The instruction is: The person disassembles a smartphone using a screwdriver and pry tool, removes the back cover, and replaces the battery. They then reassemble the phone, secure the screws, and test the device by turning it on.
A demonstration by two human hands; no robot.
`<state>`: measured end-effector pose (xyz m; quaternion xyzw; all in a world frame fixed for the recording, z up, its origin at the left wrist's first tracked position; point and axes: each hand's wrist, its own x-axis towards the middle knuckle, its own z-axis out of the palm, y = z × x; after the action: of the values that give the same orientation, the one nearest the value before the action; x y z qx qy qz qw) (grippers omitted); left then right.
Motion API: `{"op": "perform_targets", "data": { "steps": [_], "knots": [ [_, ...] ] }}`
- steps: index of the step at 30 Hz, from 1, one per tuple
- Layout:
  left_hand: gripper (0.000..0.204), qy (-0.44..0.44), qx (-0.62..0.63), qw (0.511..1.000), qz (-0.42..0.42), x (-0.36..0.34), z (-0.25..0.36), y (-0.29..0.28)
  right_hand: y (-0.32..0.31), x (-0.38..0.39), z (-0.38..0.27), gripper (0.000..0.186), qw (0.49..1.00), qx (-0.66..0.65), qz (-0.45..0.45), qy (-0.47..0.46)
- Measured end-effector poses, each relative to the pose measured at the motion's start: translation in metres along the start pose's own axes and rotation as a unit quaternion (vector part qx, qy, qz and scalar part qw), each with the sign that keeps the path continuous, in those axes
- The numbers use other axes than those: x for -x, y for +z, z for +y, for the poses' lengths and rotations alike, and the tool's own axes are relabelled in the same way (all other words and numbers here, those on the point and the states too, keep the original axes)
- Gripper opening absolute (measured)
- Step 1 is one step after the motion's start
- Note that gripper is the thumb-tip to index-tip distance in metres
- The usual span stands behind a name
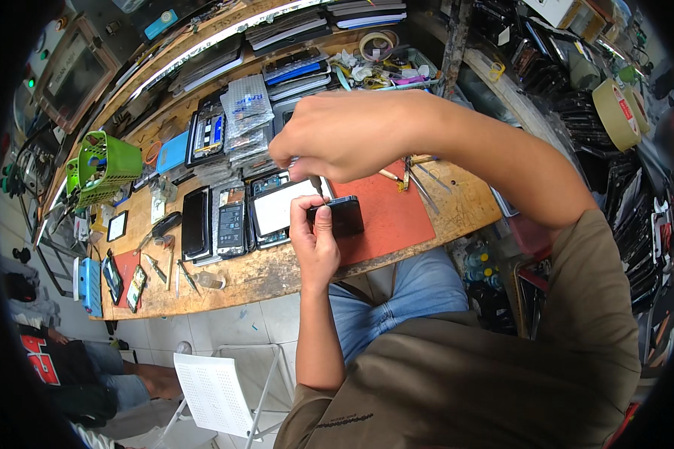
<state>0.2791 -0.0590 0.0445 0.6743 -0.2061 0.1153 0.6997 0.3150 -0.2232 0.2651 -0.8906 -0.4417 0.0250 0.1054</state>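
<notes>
The wooden surface (266,281) is the broadest thing here, with its front edge curving past the person's knees and its back loaded with stacked devices. On its right part lies a red mat (397,224), and at its left end a green basket (101,168) stands. The right hand (344,135) arches over the work, its grip closed around a tool whose lower part points down. Smaller in view, the left hand (312,243) comes up from below, its grip pinched shut, thumb and fingers, on a dark handset (348,218). Left of these, a white panel (281,209) lies just beside the left fingers. The handset is over the mat, tilted up with its narrow edge on top; whether its lower edge rests on the mat I cannot tell. Smallest is the slim dark tool (317,184), its tip right by the thumb and that top edge; contact there is too small to judge. The likeliest trouble is a slip: pressing at a slant could send the tip into the thumb or scratch the casing, while a loose pinch could let the handset twist or drop.
</notes>
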Motion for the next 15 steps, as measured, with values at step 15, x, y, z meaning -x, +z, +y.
{"op": "perform_targets", "data": {
  "steps": [15],
  "knots": [
    [0.012,0.013,0.023,1.0,0.01,0.001,0.001,0.003,0.004,0.0,0.001,0.024,0.999,0.034,0.021,0.037]
  ]
}}
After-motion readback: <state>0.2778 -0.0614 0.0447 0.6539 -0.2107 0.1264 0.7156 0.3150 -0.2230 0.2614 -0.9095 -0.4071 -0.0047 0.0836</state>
